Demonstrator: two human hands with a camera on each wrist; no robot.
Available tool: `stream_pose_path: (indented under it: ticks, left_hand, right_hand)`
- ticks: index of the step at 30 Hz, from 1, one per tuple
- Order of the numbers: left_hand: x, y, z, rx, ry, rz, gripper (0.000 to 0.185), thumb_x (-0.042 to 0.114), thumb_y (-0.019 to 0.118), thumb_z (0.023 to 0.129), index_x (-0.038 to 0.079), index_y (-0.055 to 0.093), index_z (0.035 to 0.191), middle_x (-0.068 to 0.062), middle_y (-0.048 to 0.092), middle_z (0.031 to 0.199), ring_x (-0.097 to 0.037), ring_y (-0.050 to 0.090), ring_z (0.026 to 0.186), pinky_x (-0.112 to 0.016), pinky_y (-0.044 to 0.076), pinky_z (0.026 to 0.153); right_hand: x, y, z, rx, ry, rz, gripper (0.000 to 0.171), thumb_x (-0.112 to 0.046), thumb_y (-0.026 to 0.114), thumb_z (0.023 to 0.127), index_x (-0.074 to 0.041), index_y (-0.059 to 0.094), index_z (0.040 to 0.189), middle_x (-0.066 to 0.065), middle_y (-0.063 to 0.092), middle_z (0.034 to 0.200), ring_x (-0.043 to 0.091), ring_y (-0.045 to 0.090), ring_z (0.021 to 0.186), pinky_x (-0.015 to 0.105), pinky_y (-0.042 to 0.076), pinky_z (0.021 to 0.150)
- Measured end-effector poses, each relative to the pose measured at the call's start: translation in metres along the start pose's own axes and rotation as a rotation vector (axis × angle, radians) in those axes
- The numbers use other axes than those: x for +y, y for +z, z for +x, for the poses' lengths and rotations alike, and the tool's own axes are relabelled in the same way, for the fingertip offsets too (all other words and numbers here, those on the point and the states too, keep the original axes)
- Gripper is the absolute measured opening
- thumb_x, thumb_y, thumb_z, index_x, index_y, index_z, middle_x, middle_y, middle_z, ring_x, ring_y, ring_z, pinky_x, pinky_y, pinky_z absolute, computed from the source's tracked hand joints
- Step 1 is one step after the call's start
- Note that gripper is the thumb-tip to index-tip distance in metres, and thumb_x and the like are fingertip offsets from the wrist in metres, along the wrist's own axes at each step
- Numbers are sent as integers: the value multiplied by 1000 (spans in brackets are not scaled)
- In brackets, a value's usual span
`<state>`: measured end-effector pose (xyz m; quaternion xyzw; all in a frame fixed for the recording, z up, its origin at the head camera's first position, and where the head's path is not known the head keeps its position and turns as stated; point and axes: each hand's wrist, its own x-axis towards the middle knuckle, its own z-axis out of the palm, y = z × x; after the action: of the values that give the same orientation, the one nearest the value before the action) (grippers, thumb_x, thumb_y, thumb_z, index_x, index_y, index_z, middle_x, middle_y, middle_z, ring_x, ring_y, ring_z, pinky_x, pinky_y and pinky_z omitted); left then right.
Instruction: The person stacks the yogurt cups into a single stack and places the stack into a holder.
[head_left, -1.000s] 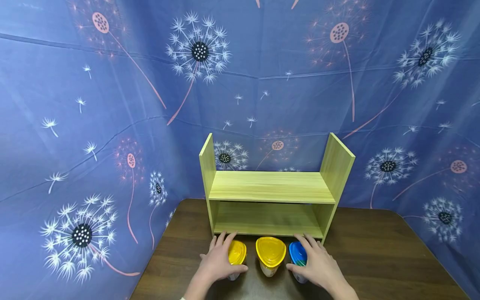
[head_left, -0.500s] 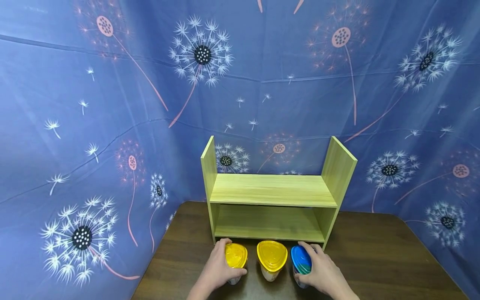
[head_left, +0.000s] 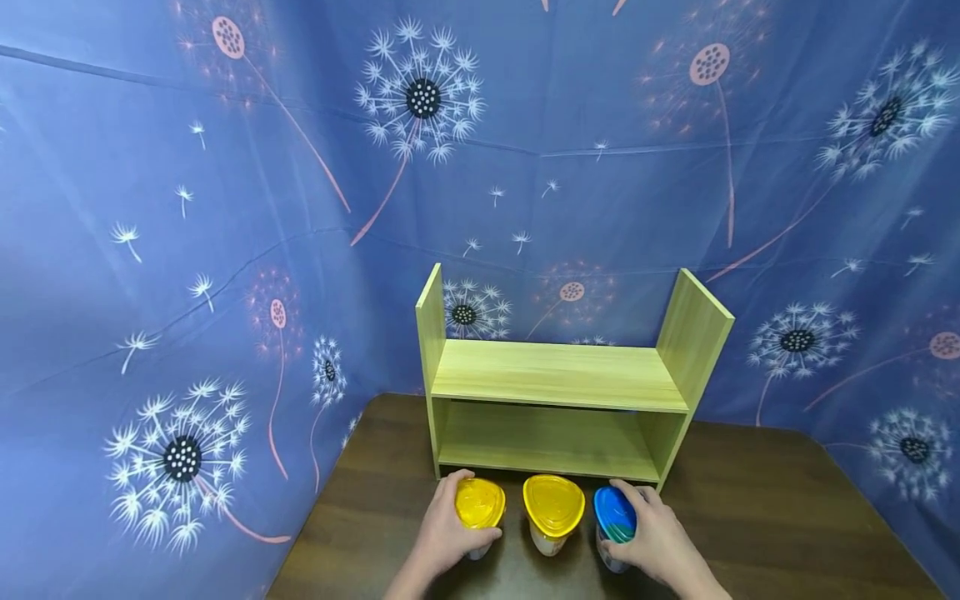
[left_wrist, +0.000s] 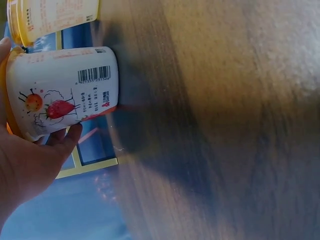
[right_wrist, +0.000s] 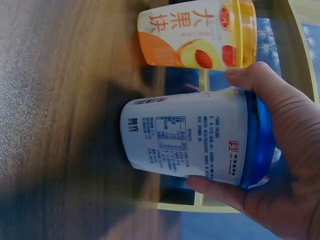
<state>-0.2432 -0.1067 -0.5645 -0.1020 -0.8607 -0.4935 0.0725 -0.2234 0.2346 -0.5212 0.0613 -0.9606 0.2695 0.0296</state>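
My left hand [head_left: 441, 533] grips a yellow-lidded yogurt cup [head_left: 480, 503], fingers behind it and thumb at the near side. In the left wrist view this white cup [left_wrist: 65, 90] shows a strawberry picture and a barcode. Around a blue-lidded yogurt cup [head_left: 615, 512], my right hand [head_left: 663, 537] curls its fingers and thumb. White sides with blue print cover that cup [right_wrist: 185, 140] in the right wrist view. Between the hands stands another yellow-lidded cup [head_left: 553, 505], untouched, with a peach picture on its side [right_wrist: 195, 35]. Both held cups look upright, bases at or close to the tabletop.
Just behind the cups stands a light wooden two-tier shelf [head_left: 558, 375] with raised side panels. The dark brown table [head_left: 757, 492] spreads out on both sides. A blue cloth with dandelion prints [head_left: 300, 167] hangs behind and to the left.
Both hands have gone from spread fingers beside the outer cups to gripping them. The middle cup stays put. The head view has shifted slightly.
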Motion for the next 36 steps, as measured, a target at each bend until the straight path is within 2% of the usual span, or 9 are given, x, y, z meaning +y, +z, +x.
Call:
stream_pose_path:
  ticks: [5,12,18,25,36]
  left_hand:
    - [1,-1,0,12,-28,12,96,38,97,59,14,48,138,-3,55,121,-21,58,99,-40,50,79]
    - [3,0,4,14,7,6,97,40,97,59,12,48,137,-2,55,121,-22,58,102,-42,50,81]
    - [2,-1,2,15,-6,2,98,39,97,59,11,47,138,-6,55,123,-24,58,104,-44,50,82]
    - [0,-2,-1,34,-21,11,98,41,97,58,10,47,136,-5,56,121,-23,58,103,-44,50,82]
    - [-2,1,-1,42,-12,5,96,40,97,58,12,47,135,-3,56,121,-22,59,102,-43,50,82]
  right_hand:
    - [-3,-17,-3,-19,13,-44,93,-38,95,63,-8,53,141,26,55,116,40,61,86,52,56,66]
    - [-14,-62,-9,7,-16,-111,94,-39,93,64,-1,52,140,23,56,109,33,63,83,50,56,65]
    - [-40,-88,-13,1,-10,-111,95,-42,92,66,-7,49,143,26,55,116,35,63,88,51,57,67]
    - [-83,-94,-11,53,-117,-102,93,-43,92,66,-11,51,144,22,55,119,34,62,91,50,58,68]
    - [-136,-85,13,64,-159,-38,86,-38,89,71,-16,52,144,21,56,126,37,62,99,51,58,72]
